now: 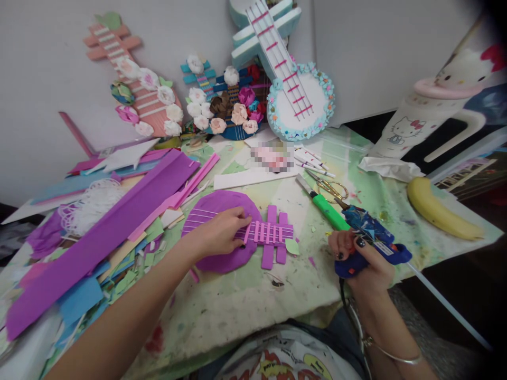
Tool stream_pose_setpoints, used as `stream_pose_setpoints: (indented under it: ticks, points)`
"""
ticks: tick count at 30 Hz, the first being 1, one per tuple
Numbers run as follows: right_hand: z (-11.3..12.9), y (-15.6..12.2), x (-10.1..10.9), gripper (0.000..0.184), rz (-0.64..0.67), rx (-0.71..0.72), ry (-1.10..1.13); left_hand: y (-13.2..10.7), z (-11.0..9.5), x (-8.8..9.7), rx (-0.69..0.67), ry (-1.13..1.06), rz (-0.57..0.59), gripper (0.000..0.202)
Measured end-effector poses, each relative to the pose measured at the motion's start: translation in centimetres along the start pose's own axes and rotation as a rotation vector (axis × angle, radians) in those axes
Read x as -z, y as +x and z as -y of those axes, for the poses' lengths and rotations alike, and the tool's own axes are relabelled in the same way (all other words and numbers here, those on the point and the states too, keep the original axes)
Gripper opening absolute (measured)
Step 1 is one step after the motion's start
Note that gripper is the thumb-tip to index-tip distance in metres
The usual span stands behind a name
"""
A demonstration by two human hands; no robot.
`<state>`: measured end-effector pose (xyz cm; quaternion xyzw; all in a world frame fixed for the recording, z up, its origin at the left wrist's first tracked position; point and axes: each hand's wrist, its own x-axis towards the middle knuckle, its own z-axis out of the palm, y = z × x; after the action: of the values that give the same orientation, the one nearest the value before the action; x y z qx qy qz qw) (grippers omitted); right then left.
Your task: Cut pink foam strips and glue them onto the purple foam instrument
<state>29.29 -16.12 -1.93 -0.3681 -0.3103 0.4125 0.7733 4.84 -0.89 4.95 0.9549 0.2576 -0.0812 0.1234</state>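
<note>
Pressing its fingertips onto the purple foam guitar (217,206), the left hand (222,235) pins the piece flat where the round body meets the neck. The hand is not wrapped around anything, only curved over and bearing down. The guitar lies in the middle of the desk (245,303), with white strings drawn across its body and pink cross strips (271,232) laid over its neck. The right hand (366,264) is closed round the grip of a blue glue gun (374,237), one finger by the trigger. It holds the gun just to the right of the neck end, apart from the foam, with the nozzle pointing away toward the far side of the desk. As a judgement, the work stands at a gluing step on the neck, with the piece steadied and the gun ready but not applied. Bringing glue to it would call for turning the nozzle round toward the strips and keeping the pinning fingers clear of the hot tip. A green-handled knife (322,206) and scissors (335,187) lie just beyond the gun, and a banana (435,211) lies farther right. A long purple foam sheet (106,232) lies among offcuts at the left, and finished foam guitars (297,100) lean against the wall.
</note>
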Motion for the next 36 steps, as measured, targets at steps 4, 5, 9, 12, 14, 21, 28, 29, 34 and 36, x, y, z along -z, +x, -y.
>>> stream_pose_setpoints:
  ticks: [4, 5, 9, 12, 14, 21, 28, 29, 34, 36]
  points:
    - [0.0, -0.1, 0.2, 0.017, -0.012, -0.015, 0.006, 0.1, -0.1, 0.1, -0.010, 0.010, 0.021, 0.034]
    - [-0.1, -0.1, 0.2, 0.018, -0.014, -0.020, 0.004, 0.2, -0.1, 0.1, -0.009, 0.013, 0.029, 0.034]
    - [-0.2, -0.1, 0.4, 0.020, -0.013, -0.022, -0.008, 0.3, 0.1, 0.2, 0.007, 0.015, 0.052, 0.036]
    - [-0.4, -0.1, 0.5, 0.020, -0.026, -0.008, -0.017, 0.4, 0.0, 0.4, 0.017, -0.001, 0.063, 0.040]
    - [-0.4, -0.1, 0.5, 0.020, -0.032, -0.014, -0.023, 0.3, -0.1, 0.6, 0.023, -0.008, 0.081, 0.042]
    - [-0.2, -0.1, 0.3, 0.022, -0.037, -0.013, -0.013, 0.0, 0.4, 0.7, -0.012, -0.031, 0.082, 0.033]
    - [-0.3, -0.1, 0.4, 0.021, -0.056, -0.020, -0.052, 0.3, 0.2, 0.4, -0.003, -0.021, 0.070, 0.032]
    - [-0.3, -0.1, 0.4, 0.022, -0.056, -0.019, -0.048, 0.3, 0.1, 0.5, -0.003, -0.014, 0.068, 0.031]
    - [-0.3, -0.2, 0.4, 0.021, -0.045, -0.024, -0.034, 0.7, -0.5, 0.9, 0.002, 0.032, 0.056, 0.017]
    - [-0.3, -0.2, 0.5, 0.020, -0.036, -0.030, -0.031, 1.0, -0.6, 1.0, -0.001, 0.048, 0.048, 0.012]
